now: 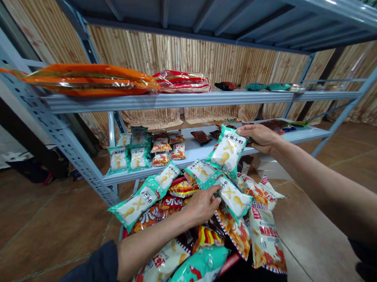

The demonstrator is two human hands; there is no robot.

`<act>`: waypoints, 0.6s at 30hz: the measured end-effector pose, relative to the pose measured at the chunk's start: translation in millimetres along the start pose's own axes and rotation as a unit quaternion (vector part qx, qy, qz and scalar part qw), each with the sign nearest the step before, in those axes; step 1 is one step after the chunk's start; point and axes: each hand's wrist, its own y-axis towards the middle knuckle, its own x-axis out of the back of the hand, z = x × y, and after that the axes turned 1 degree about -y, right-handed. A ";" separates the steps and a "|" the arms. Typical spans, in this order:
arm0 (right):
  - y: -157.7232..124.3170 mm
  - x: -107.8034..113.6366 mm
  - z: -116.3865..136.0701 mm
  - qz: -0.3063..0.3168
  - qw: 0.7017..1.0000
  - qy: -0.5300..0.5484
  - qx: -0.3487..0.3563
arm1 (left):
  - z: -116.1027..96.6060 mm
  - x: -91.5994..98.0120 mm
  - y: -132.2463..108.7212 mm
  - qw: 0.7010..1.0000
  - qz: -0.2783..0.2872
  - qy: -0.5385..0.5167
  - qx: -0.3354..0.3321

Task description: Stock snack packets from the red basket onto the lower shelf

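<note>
My right hand point(260, 138) pinches the upper corner of a teal-and-white snack bag point(228, 149), raised and tilted in front of the lower shelf. My left hand point(204, 205) is closed at the left edge of another teal-and-white snack bag point(232, 196), just below the first. Whether these two bags are joined is hard to tell. Two more matching bags point(141, 202) lie end to end on the left of the heap, and another bag point(202, 172) lies between. Under them is a heap of snack bags, including a red-and-white shrimp snack bag point(266, 233), in a container with a red rim point(230, 263).
A blue-grey metal rack point(173, 100) stands in front. Its lower shelf point(192, 151) carries teal bags point(119, 158), orange-and-white bags point(160, 148) and dark packets point(201, 137). On the middle shelf lie a large orange bag point(93, 80) and a red bag point(182, 81).
</note>
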 end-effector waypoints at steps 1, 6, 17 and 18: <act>-1.1 -3.5 -2.5 0.008 1.000 0.008 -0.008 | 1.0 0.4 0.0 1.000 0.001 -0.008 -0.001; -2.1 -17.8 -12.5 0.054 0.998 0.022 -0.025 | 13.3 5.3 -3.8 0.990 -0.001 -0.137 0.029; -8.8 -91.0 -35.9 0.155 0.985 -0.013 -0.072 | 33.4 66.5 -29.7 0.810 -0.202 -0.523 0.170; -9.1 -99.3 -37.3 0.167 0.983 -0.018 -0.069 | 32.1 70.0 -32.2 0.812 -0.203 -0.523 0.164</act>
